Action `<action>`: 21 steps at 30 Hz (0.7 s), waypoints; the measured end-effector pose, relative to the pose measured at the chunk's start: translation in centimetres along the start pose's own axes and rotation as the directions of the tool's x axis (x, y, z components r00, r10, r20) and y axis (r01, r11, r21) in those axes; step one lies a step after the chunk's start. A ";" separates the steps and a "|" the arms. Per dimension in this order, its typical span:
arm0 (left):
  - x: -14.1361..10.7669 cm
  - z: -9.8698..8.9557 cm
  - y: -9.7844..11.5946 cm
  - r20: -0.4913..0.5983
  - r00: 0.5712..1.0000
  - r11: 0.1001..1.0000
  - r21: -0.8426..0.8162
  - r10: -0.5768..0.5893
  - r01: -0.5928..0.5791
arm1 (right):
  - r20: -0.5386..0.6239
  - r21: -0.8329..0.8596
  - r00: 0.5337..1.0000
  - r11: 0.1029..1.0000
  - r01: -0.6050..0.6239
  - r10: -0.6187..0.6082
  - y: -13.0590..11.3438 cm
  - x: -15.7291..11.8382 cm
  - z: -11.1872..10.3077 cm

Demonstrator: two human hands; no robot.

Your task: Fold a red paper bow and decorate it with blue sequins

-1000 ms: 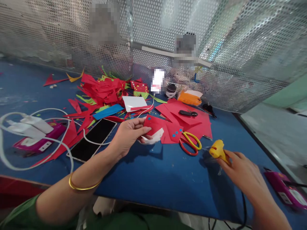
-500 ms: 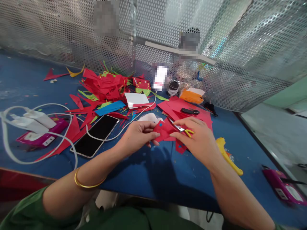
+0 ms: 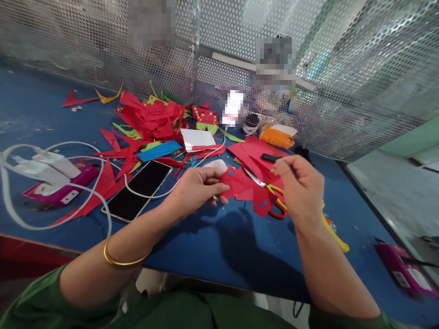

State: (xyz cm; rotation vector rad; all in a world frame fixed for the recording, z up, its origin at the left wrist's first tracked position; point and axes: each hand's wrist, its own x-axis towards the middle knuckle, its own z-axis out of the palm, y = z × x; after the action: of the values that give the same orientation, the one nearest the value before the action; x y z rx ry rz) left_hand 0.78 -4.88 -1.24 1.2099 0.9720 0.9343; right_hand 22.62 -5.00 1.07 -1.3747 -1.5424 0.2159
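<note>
Pinched between the fingers of my left hand (image 3: pixel 206 187) is a small red paper piece (image 3: pixel 232 182) with a blue dot. Scissors (image 3: pixel 257 177) with yellow and red handles lie to its right, beside another red piece with blue dots (image 3: pixel 263 204). My right hand (image 3: pixel 298 185) is raised over the right side of the scissors, fingers curled together near the thumb; whether something tiny is between the fingertips is hidden. Behind the hands lie red sheets (image 3: pixel 248 153) with a black-handled tool (image 3: pixel 270 157) on them.
A phone (image 3: pixel 139 192), white cables and a purple power strip (image 3: pixel 61 185) occupy the left. Red scraps (image 3: pixel 151 116) are heaped behind. A lit phone (image 3: pixel 233 108) stands against the mesh panel. A yellow tool (image 3: pixel 339 240) lies at the right.
My right hand has let go of the scissors, which now lie on the table, and has moved right and up. My left hand still pinches the red piece.
</note>
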 end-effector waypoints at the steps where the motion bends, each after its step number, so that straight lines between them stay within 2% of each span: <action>1: 0.0 -0.3 0.3 -0.047 0.998 0.999 -0.023 0.033 -0.034 | -0.076 0.052 0.997 0.999 -0.005 0.009 0.4 0.1 -0.1; 3: 0.0 -1.0 1.0 -0.175 0.980 0.992 -0.065 0.097 -0.110 | -0.156 0.124 0.987 0.992 -0.010 0.029 1.1 0.3 -0.2; 4: 0.0 -1.3 1.2 -0.241 0.962 0.986 -0.080 0.125 -0.148 | -0.146 0.117 0.988 0.993 -0.023 0.041 1.3 0.4 -0.1; 7: 0.1 -2.2 1.6 -0.405 0.896 0.965 -0.101 0.181 -0.240 | 0.064 -0.080 0.997 0.996 -0.034 0.039 1.7 0.4 0.2; 9: 0.1 -2.5 1.7 -0.460 0.865 0.956 -0.104 0.200 -0.276 | 0.240 -0.200 0.971 0.977 0.074 -0.025 1.5 0.4 0.7; 12: 0.1 -2.7 1.7 -0.512 0.836 0.948 -0.118 0.197 -0.295 | 0.400 -0.225 0.897 0.928 0.297 -0.189 0.8 0.6 2.1; 15: 0.1 -2.7 1.6 -0.546 0.815 0.947 -0.113 0.195 -0.302 | 0.552 -0.232 0.785 0.853 0.468 -0.280 0.1 1.1 3.9; 18: 0.2 -2.8 1.6 -0.562 0.805 0.950 -0.102 0.191 -0.297 | 0.701 -0.270 0.670 0.778 0.567 -0.244 -0.5 1.8 5.7; 21: 0.2 -2.9 1.4 -0.555 0.812 0.949 -0.116 0.183 -0.293 | 0.804 -0.340 0.581 0.703 0.624 -0.128 -0.8 2.2 7.1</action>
State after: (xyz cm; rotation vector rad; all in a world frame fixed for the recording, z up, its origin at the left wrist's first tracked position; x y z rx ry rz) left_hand -1.94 -3.62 -0.12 0.9231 1.1445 1.5960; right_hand 17.11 -0.17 -0.47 -1.4142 -2.7823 -0.0394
